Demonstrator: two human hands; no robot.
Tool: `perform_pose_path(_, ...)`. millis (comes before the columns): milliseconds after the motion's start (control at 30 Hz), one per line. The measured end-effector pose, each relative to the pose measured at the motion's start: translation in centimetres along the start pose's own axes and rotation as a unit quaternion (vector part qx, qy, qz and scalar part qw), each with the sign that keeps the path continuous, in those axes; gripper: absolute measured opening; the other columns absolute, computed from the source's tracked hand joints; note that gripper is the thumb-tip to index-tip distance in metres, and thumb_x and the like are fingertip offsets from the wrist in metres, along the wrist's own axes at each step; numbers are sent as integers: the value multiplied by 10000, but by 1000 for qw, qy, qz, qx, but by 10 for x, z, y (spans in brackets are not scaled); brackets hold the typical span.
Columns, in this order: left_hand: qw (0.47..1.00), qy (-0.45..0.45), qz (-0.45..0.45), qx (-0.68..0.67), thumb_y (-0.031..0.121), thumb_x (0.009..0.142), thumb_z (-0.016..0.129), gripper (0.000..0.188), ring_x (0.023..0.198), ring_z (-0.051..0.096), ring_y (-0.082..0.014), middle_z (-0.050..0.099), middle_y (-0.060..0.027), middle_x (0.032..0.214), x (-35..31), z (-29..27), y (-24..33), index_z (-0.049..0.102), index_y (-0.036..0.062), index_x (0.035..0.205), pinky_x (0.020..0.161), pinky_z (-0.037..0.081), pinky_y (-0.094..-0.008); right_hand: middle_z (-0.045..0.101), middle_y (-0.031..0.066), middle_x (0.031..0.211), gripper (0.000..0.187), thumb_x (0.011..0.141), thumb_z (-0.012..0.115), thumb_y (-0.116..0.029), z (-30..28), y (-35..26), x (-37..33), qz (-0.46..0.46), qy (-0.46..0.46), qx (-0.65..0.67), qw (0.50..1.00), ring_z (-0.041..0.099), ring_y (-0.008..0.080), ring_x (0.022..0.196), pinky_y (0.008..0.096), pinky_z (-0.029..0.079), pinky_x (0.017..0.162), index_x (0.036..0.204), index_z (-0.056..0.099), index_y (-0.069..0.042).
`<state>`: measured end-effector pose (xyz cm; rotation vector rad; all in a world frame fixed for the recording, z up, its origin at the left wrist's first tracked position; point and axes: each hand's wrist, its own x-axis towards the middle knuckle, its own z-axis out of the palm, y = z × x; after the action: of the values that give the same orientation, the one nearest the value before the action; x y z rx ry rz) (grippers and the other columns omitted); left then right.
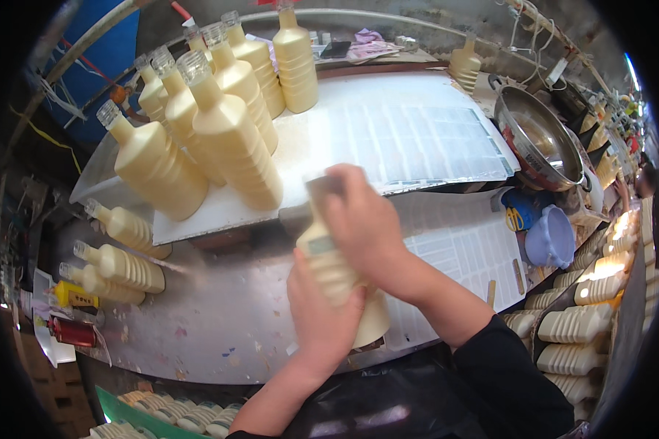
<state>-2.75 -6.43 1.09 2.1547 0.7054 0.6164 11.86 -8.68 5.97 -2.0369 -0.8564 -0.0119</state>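
Slantwise, the bottle [333, 282] points toward the counter's [198, 322] far edge, left hand [318, 314] clasping it, right hand [366, 223] curled, hold unclear.

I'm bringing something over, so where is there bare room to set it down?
Bare, specks aside: the grey table between the three small-looking bottles at left and the left hand. Crowded: the left end of the white board, packed with tall bottles, and the right side, with pan and purple bucket.
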Motion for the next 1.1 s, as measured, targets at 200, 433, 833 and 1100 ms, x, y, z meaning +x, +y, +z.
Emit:
perform_pose_path(200, 998, -45, 43, -10, 382, 854, 726, 899, 1236, 458, -501, 444, -321, 1376, 9, -6, -8, 273, 21, 1541, 1054, 375, -531, 580, 157, 817, 143, 893, 543, -32, 50, -26, -6, -175, 42, -119, 976, 669, 330, 670, 425, 548, 527, 1031, 506, -32)
perform_pose_path(433, 997, -30, 21, 67, 391, 864, 676, 887, 1290, 477, -474, 317, -283, 1507, 5, -4, -2, 258, 96, 1589, 1059, 423, -494, 658, 189, 974, 273, 913, 572, -131, 8, 8, -9, -74, 52, -57, 994, 681, 392, 829, 479, 551, 714, 1160, 504, -39)
perform_pose_path(833, 998, -34, 2, -53, 252, 809, 626, 944, 1312, 478, -447, 382, -282, 1494, 9, -1, -13, 178, 66, 1619, 1121, 378, -464, 671, 205, 1165, 354, 997, 531, -205, -12, 63, -14, 24, 37, 82, 996, 658, 412, 1033, 491, 523, 872, 1317, 464, -72)
perform_pose_path(1100, 974, -44, 16, -222, 318, 881, 626, 987, 1429, 358, -355, 286, -266, 1582, 8, 8, -29, 58, -3, 1621, 1192, 265, -434, 622, 227, 1238, 357, 995, 522, -147, 5, 72, -22, 0, 87, 192, 977, 615, 438, 1111, 496, 497, 938, 1327, 438, -45)
